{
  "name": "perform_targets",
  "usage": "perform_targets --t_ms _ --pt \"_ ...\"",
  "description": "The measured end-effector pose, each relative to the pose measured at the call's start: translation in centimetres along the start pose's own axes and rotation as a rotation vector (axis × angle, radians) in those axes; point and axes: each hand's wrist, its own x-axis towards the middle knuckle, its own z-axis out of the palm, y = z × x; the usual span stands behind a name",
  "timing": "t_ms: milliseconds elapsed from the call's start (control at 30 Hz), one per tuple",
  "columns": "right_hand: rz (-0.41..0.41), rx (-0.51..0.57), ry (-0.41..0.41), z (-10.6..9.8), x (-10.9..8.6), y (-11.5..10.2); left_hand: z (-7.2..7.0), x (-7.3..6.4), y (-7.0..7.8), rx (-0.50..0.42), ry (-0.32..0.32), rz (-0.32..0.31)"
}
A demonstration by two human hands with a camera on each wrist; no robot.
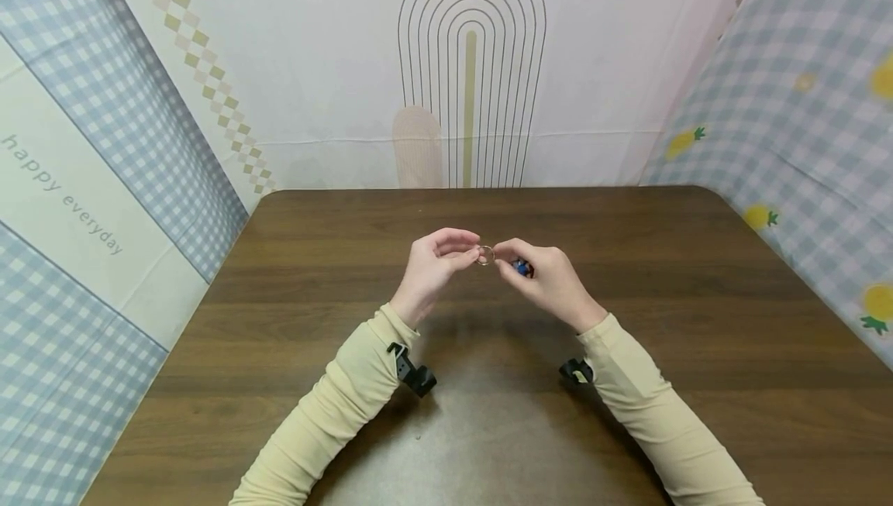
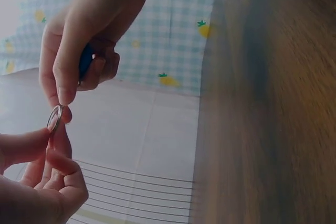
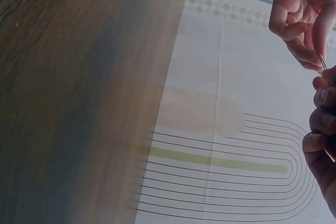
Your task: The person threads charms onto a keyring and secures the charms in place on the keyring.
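Observation:
A thin metal split ring [image 1: 492,256] is held up above the table between both hands. My left hand [image 1: 434,264] pinches one side of the ring between thumb and fingertips. On the opposite side, the thumb and forefinger of my right hand [image 1: 547,277] meet at the ring's edge. A small blue object [image 1: 522,267] is tucked inside the curled fingers of that right hand; most of it is hidden, and I cannot tell its kind. In the left wrist view, the ring [image 2: 50,122] stands on edge, with the blue object [image 2: 85,62] showing between the right fingers.
The brown wooden table [image 1: 488,444] extends under both forearms. A white cloth with line arches [image 1: 335,87] hangs behind its far edge, and checked cloths hang along the left [image 1: 42,320] and right [image 1: 802,118]. Black camera mounts sit on both wrists.

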Motion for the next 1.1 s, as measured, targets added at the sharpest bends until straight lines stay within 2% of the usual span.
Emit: perform_targets --t_ms 133,333,800,1100 --pt "-0.002 -0.003 -0.011 -0.01 0.05 -0.09 0.06 0.01 -0.03 0.044 0.012 0.034" --pt "-0.015 -0.009 -0.025 -0.01 0.03 -0.10 0.12 -0.08 -0.04 0.123 -0.036 0.060" --pt "-0.008 -0.045 0.040 0.09 -0.11 0.27 0.02 -0.33 0.22 0.075 -0.056 0.075" --pt "-0.009 -0.026 -0.003 0.01 -0.06 0.05 0.22 -0.41 0.32 0.149 -0.007 0.123"
